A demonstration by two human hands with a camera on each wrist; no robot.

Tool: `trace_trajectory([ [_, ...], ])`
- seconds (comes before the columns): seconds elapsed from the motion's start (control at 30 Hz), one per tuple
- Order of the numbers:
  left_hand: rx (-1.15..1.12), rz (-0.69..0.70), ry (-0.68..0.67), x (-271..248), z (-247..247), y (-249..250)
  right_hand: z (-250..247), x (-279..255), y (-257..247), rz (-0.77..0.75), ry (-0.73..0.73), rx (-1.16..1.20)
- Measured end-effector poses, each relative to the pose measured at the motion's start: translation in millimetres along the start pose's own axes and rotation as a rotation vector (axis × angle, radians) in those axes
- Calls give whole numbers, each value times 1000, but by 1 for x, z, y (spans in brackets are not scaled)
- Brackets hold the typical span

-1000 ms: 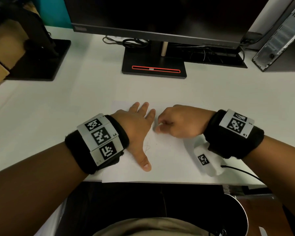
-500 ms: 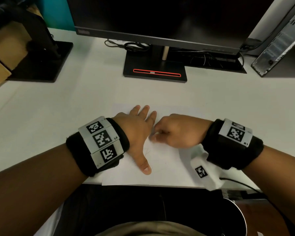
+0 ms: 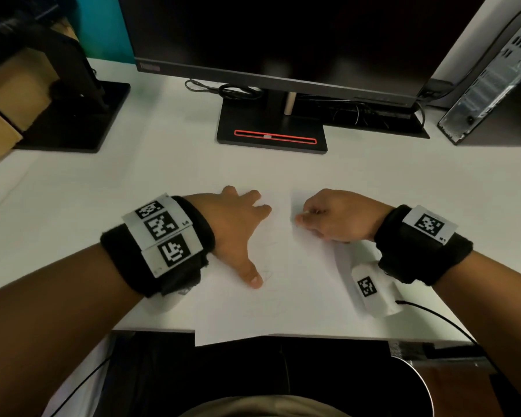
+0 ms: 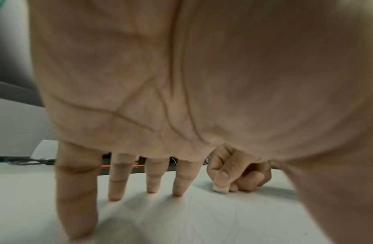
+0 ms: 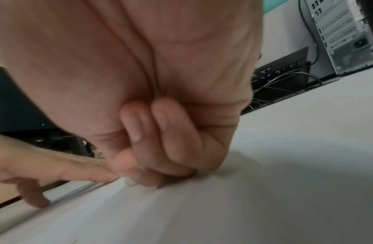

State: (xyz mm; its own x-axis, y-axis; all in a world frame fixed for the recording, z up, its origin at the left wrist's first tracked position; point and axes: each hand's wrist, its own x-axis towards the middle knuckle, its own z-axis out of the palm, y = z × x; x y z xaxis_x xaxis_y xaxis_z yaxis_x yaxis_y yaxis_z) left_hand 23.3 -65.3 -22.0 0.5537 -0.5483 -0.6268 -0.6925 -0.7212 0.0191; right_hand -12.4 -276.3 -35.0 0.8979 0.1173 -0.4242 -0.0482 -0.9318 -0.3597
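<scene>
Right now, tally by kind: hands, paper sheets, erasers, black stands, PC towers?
hands: 2 (left hand, right hand)
paper: 1, under the flat left hand
eraser: 1, pinched by the right hand
black stands: 2 (middle stand, left stand)
computer tower: 1
total: 7

Right hand (image 5: 139,82) fills the frame, palm toward the camera, fingers curled tight. Its fingertips pinch a small white eraser block (image 5: 130,182) and hold it down on the white paper sheet (image 5: 233,214). Left hand (image 5: 35,170) is at the left edge, fingers straight, tips on the sheet, just beside the eraser block. Behind are a black keyboard (image 5: 281,72) with cables and, top right, a grey metal computer tower (image 5: 344,36).
</scene>
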Motion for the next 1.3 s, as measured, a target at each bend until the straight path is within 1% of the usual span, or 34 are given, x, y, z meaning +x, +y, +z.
trace_trajectory([
  [0.07,-5,-17,16,3,5,-3,6,-3,-6,-62,-12,-71],
  [0.17,-19,-54,1,4,11,-1,16,-9,-17,-150,-102,-100],
  [0.23,-34,-66,1,3,12,-2,12,-4,-17,-143,-100,-102],
  [0.33,-56,-60,13,3,13,-4,6,3,-9,-87,-20,-108],
  [0.37,-60,-56,19,4,14,-4,8,3,-9,-92,-5,-121],
  [0.47,-55,-56,51,3,14,-3,17,-5,-16,-164,-53,-177],
  [0.53,-60,-62,69,3,14,-2,17,-5,-17,-168,-84,-181],
  [0.63,-49,-67,62,2,15,-2,5,2,-10,-97,-37,-153],
  [0.7,-32,-73,48,1,15,-2,6,1,-11,-101,-9,-176],
  [0.73,-25,-73,46,1,15,-1,9,-1,-14,-126,-19,-197],
  [0.83,1,-61,47,3,14,0,18,-7,-20,-181,-121,-206],
  [0.87,5,-61,48,3,15,-1,16,-6,-20,-171,-127,-200],
  [0.97,-3,-70,49,3,15,0,5,1,-12,-120,-64,-188],
  [1.03,-8,-70,49,2,15,0,7,0,-14,-151,-47,-210],
  [1.13,-8,-61,47,3,15,0,17,-6,-22,-229,-127,-233],
  [1.2,2,-60,49,3,15,1,13,-3,-20,-196,-137,-220],
  [1.3,2,-73,49,2,14,2,0,6,-13,-111,-73,-202],
])
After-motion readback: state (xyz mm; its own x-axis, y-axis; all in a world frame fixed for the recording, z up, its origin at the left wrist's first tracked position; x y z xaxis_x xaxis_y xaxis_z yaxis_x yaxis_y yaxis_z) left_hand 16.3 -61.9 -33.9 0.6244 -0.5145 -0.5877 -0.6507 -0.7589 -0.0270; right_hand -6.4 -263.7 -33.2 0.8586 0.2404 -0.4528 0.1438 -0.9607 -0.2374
